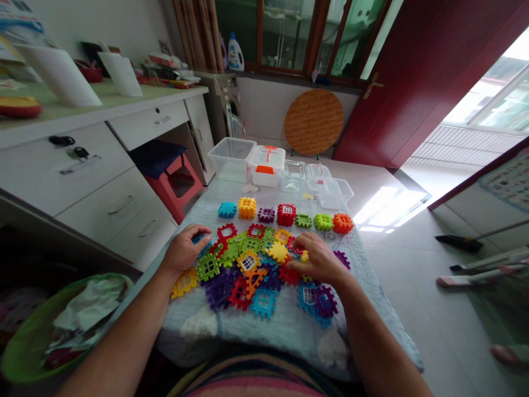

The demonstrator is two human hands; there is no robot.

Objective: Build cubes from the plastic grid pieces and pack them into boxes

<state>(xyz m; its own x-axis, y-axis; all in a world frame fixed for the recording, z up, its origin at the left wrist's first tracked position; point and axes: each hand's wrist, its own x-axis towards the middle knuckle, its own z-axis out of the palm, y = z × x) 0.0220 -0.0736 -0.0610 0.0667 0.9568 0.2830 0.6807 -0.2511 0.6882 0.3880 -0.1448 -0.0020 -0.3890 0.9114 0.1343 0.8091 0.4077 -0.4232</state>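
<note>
A loose pile of colourful plastic interlocking building pieces, with a yellow solid panel [278, 252] and a green panel [209, 267] among them, covers the middle of the cloth-covered table. At the pile's left edge, my left hand [184, 249] rests with thumb and fingers apart, beside a partly hidden blue piece [203, 251]. My right hand [316, 257] reaches over the right side, fingers spread on red and yellow pieces; the palm hides some. Behind the pile runs a row of stacked pieces sorted by colour, including a yellow stack [247, 208], a red stack [286, 214] and an orange stack [343, 223].
Clear plastic bins, among them a large open one [232, 157] and a lidded box with orange latches [266, 165], line the table's far end. A pink stool [177, 190] and white drawers [95, 187] stand left. A green basket [25, 347] holding cloth sits lower left.
</note>
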